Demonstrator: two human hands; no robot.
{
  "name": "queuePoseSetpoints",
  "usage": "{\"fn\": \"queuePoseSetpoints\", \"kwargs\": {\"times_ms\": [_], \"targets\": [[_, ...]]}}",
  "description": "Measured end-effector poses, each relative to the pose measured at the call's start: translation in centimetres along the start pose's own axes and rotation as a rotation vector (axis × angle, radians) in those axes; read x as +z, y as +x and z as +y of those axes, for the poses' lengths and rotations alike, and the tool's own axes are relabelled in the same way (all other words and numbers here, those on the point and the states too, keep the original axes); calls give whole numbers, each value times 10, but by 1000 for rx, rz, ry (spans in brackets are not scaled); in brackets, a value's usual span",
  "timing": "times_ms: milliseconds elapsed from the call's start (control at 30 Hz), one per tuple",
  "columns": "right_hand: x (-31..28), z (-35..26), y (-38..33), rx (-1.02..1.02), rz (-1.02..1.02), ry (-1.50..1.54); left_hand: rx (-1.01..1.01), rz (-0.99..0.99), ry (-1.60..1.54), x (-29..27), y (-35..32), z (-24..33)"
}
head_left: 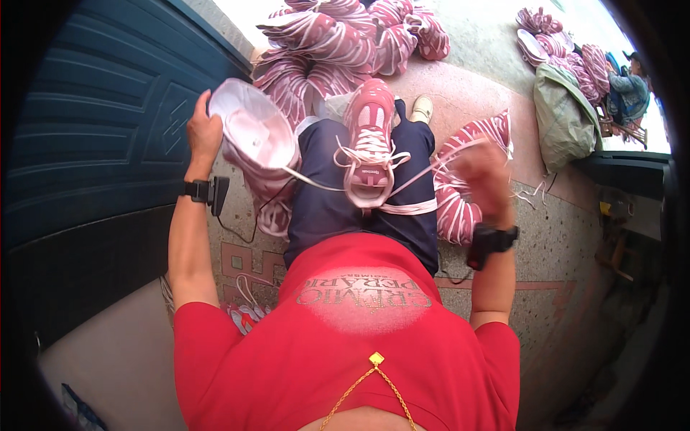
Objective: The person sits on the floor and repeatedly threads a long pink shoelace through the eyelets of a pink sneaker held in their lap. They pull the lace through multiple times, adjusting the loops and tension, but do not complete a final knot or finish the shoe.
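A pink sneaker upper (371, 123) with white laces tied in a bow rests on my lap, toe pointing away. My left hand (206, 133) grips the edge of a stack of pink shoe uppers (262, 179), whose white-lined opening faces up; some fingers are hidden behind it. A white lace (313, 179) runs between that stack and the heel of the upper on my lap. My right hand (489, 176), smeared by motion, is raised to the right and holds a pale pink lace (435, 164) stretched taut from the heel side.
Large bundles of pink uppers (316, 43) lie ahead, and a curved bundle (460, 215) sits by my right leg. A green sack (564, 118) stands at far right near a seated person (631, 90). A blue door (108, 108) is on the left.
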State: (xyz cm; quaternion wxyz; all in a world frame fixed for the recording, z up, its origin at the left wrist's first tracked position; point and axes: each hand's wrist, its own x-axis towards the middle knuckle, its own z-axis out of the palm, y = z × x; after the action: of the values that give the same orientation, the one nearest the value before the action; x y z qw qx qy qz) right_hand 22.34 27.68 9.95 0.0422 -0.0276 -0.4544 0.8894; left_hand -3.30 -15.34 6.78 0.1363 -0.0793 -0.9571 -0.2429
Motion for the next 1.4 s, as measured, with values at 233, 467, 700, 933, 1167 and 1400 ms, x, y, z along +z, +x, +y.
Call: {"fn": "queuePoseSetpoints", "kwargs": {"times_ms": [233, 467, 700, 933, 1167, 1400], "targets": [[7, -100, -2, -509, -100, 272, 400, 193, -285, -35, 9, 149], [90, -19, 44, 217, 108, -814, 659, -150, -393, -18, -13, 215], [123, 152, 98, -51, -12, -1088, 560, -248, -612, 1, -22, 173], [96, 134, 90, 37, -14, -896, -293, -579, -724, 65, -93, 42], [74, 137, 52, 341, 86, -509, -217, -589, -641, 52, -101, 24], [-6, 128, -5, 416, 462, 172, 192, -652, -608, -9, -126, 102]]}}
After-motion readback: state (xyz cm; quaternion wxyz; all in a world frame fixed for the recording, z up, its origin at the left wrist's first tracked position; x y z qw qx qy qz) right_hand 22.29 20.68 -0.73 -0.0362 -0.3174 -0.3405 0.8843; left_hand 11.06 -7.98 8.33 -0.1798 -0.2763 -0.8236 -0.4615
